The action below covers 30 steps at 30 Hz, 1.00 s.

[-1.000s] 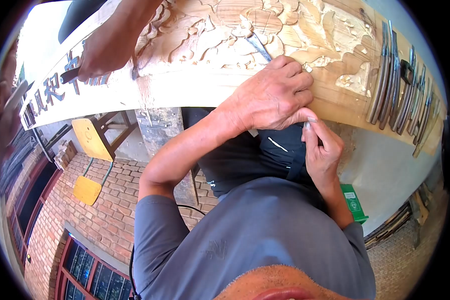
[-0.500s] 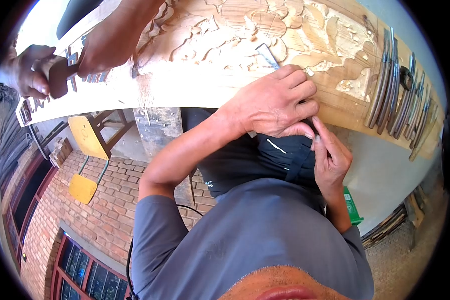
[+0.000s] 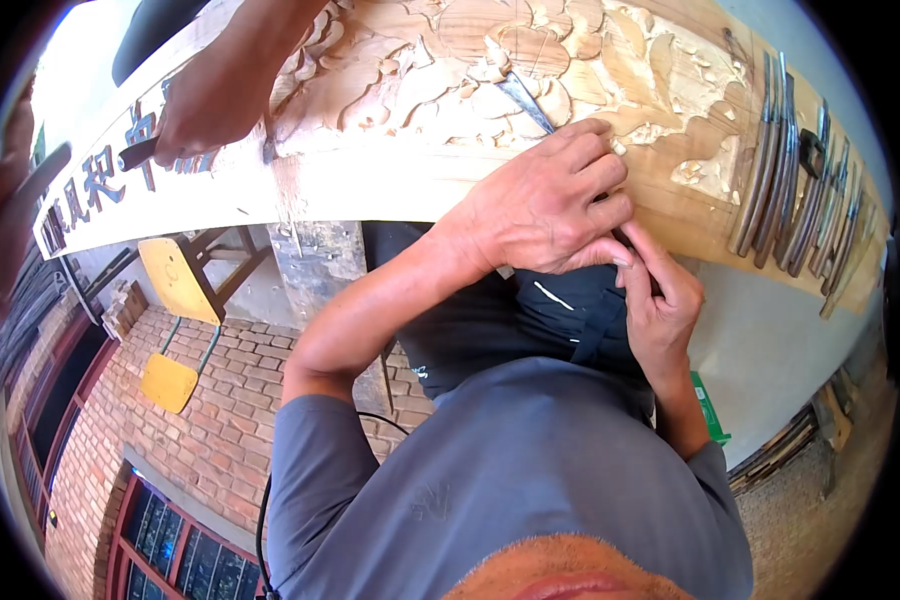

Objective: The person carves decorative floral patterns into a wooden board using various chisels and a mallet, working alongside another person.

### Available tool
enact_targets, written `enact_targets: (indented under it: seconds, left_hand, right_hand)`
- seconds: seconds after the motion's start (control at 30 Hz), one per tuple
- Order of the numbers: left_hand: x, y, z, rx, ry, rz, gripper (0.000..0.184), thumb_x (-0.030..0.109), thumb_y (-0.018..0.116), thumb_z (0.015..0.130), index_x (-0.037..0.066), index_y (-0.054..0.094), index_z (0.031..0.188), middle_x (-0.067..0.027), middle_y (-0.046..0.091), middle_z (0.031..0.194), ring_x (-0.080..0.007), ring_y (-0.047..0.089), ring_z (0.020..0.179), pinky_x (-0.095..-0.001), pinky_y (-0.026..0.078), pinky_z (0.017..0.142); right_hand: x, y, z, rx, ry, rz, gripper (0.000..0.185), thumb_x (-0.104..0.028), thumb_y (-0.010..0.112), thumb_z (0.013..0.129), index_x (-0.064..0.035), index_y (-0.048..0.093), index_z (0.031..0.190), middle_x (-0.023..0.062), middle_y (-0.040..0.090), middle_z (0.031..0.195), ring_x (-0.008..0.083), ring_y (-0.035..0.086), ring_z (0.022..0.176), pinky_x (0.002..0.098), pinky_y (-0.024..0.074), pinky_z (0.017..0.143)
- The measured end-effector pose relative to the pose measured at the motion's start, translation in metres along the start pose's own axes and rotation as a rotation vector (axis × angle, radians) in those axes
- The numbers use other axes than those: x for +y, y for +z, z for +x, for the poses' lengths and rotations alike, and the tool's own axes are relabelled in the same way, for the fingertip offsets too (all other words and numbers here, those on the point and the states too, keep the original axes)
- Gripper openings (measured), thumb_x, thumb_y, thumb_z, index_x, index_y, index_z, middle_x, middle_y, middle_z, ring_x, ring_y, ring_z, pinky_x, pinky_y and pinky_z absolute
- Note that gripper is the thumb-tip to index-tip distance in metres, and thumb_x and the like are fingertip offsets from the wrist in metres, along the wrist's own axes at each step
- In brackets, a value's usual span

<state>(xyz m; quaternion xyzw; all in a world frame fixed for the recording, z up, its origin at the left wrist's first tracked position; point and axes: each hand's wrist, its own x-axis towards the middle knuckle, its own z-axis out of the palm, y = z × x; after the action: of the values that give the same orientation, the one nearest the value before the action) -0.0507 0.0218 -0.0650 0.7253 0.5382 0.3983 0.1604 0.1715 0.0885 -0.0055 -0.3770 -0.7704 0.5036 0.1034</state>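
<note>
My left hand (image 3: 560,200) is closed around a chisel (image 3: 526,104), its metal blade pointing up and left from my fingers. A curled wood shaving (image 3: 491,66) sits at the blade's tip. Fingers of my right hand (image 3: 662,305) are closed at the chisel's rear end, close against my left thumb; the handle is mostly hidden. Under the blade lies a wooden panel (image 3: 440,178) carved in relief with rounded, leaf-like shapes, loose chips scattered over it.
Several carving tools (image 3: 770,165) lie in a row at the panel's right end. At upper left, another person's hand (image 3: 205,105) holds a dark-handled tool over a board with dark characters (image 3: 100,178). A yellow chair (image 3: 178,277) stands at left on brick paving.
More of my chisel's blade shows, its tip further up and left, with a shaving there. The other person's mallet hand swung to the left edge, now blurred, uncovering characters.
</note>
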Motion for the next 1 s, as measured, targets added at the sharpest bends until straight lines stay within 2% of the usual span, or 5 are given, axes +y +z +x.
enact_targets:
  seconds: [0.07,0.2,0.53,0.87,1.0]
  left_hand:
    - [0.004,-0.002,0.001,0.009,0.009,0.066,0.055,0.059,0.070,0.098,0.006,0.069,0.108,-0.0131,0.059,0.107,-0.0385,0.063,0.114,-0.0555,0.053,0.110]
    - [0.003,-0.003,0.002,0.161,0.081,0.071,0.056,0.061,0.069,0.096,0.005,0.068,0.102,-0.0111,0.058,0.098,-0.0352,0.064,0.103,-0.0546,0.054,0.109]
    - [0.005,-0.010,-0.020,-0.077,0.066,-0.064,0.052,0.054,0.072,0.099,0.006,0.060,0.084,-0.0117,0.057,0.094,-0.0347,0.063,0.095,-0.0522,0.056,0.101]
    - [0.013,-0.027,-0.085,0.228,-0.135,0.413,0.042,0.013,0.081,0.087,0.003,0.073,0.127,-0.0244,0.074,0.139,-0.0461,0.074,0.126,-0.0539,0.063,0.108]
    - [0.016,-0.024,-0.088,0.224,-0.145,0.425,0.049,0.026,0.086,0.091,0.003,0.073,0.132,-0.0270,0.073,0.141,-0.0469,0.073,0.131,-0.0561,0.060,0.113]
  right_hand:
    - [0.005,-0.003,0.000,0.017,-0.072,0.027,0.034,0.001,0.065,0.111,0.0011,0.074,0.145,0.0073,0.074,0.088,0.0083,0.060,0.065,0.0257,0.0488,0.058]
    - [-0.015,0.012,-0.021,0.017,0.568,0.747,0.042,-0.019,0.058,0.120,0.0008,0.062,0.156,0.0020,0.066,0.082,0.0008,0.045,0.054,0.0190,0.0338,0.045]
    - [-0.041,0.035,-0.045,-0.212,0.630,0.836,0.029,-0.013,0.054,0.119,0.0018,0.057,0.144,0.0095,0.070,0.100,0.0070,0.061,0.061,0.0190,0.0401,0.050]
    - [-0.039,0.071,-0.049,-0.456,0.839,1.193,0.036,-0.037,0.048,0.123,-0.0025,0.057,0.130,0.0195,0.072,0.107,0.0184,0.072,0.065,0.0258,0.0512,0.050]
    - [-0.036,0.088,-0.051,-0.509,0.817,1.215,0.035,-0.040,0.046,0.124,-0.0056,0.054,0.121,0.0214,0.072,0.099,0.0202,0.072,0.064,0.0292,0.0552,0.053]
